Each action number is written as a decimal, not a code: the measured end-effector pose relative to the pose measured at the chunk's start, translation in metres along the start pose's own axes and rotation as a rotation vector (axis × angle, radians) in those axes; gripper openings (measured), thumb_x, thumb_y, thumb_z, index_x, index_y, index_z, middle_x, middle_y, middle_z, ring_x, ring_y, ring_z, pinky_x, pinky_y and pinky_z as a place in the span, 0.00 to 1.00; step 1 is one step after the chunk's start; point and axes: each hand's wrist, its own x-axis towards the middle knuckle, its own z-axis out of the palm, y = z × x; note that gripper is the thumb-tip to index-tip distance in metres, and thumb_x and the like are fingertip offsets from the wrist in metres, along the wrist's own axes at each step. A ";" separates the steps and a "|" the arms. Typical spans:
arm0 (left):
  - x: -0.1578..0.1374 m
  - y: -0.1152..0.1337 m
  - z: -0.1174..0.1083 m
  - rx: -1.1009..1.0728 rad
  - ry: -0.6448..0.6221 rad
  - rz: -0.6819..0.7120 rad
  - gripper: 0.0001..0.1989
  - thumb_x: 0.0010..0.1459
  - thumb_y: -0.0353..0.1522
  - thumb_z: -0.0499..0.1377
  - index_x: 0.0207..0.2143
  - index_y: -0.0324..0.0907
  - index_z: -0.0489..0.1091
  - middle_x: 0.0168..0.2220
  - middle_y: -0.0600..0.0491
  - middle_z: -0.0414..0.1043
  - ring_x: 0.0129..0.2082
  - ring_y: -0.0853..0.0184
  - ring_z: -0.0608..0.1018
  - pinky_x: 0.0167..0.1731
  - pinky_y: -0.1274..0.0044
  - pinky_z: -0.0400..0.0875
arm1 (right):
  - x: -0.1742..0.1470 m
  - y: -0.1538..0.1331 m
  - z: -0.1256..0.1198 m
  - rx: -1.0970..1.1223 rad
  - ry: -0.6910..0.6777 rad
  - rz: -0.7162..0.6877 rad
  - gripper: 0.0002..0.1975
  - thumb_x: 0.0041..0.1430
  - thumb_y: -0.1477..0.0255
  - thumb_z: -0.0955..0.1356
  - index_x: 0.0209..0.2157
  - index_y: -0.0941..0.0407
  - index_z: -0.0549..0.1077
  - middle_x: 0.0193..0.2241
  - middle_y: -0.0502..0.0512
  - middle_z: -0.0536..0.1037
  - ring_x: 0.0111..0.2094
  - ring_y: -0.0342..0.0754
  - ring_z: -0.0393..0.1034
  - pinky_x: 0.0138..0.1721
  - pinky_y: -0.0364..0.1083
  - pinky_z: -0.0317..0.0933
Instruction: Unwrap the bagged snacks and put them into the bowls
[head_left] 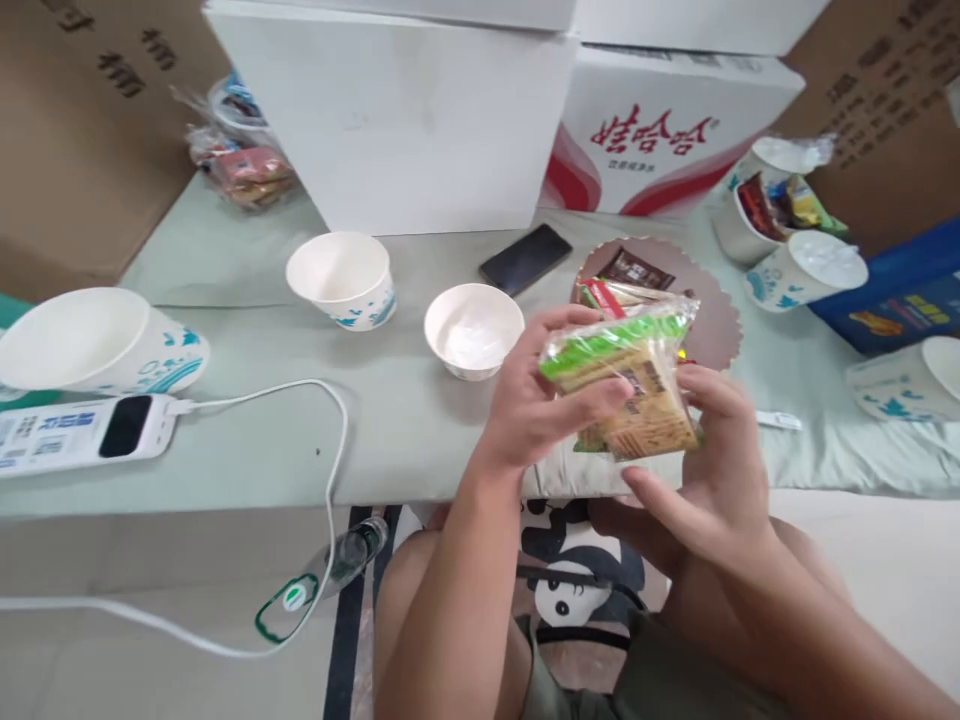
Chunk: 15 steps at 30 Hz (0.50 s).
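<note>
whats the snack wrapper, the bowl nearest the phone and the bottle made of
Snack wrapper: likely glossy plastic film, see-through and creased. Bowl: likely smooth coated paper, white with a thin rim. Bottle: transparent and shiny, probably plastic, possibly glass.

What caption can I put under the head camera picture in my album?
The left hand holds a wrapped snack, right hand by its edge, near a scalloped plate.

A table (420, 450) draped in pale green stands over a light, smooth floor (172, 565).
</note>
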 end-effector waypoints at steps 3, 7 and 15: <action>0.006 -0.020 0.012 -0.113 0.037 -0.072 0.32 0.34 0.42 0.79 0.42 0.47 0.72 0.37 0.50 0.74 0.38 0.58 0.80 0.35 0.71 0.75 | -0.009 0.014 -0.019 0.187 -0.059 0.039 0.34 0.57 0.63 0.71 0.63 0.45 0.59 0.54 0.60 0.72 0.52 0.60 0.72 0.47 0.59 0.73; 0.002 -0.051 0.025 -0.072 0.080 -0.148 0.32 0.40 0.48 0.75 0.45 0.48 0.70 0.43 0.49 0.75 0.44 0.59 0.79 0.40 0.71 0.76 | -0.024 0.038 -0.025 0.121 0.059 0.048 0.31 0.56 0.71 0.71 0.60 0.44 0.62 0.44 0.57 0.76 0.42 0.57 0.75 0.39 0.55 0.73; -0.029 -0.078 0.022 0.039 0.054 -0.288 0.45 0.33 0.39 0.79 0.55 0.53 0.66 0.55 0.46 0.71 0.48 0.58 0.79 0.42 0.72 0.76 | -0.059 0.063 -0.015 -0.150 0.044 -0.082 0.27 0.55 0.76 0.70 0.55 0.43 0.66 0.47 0.60 0.72 0.45 0.59 0.71 0.44 0.61 0.71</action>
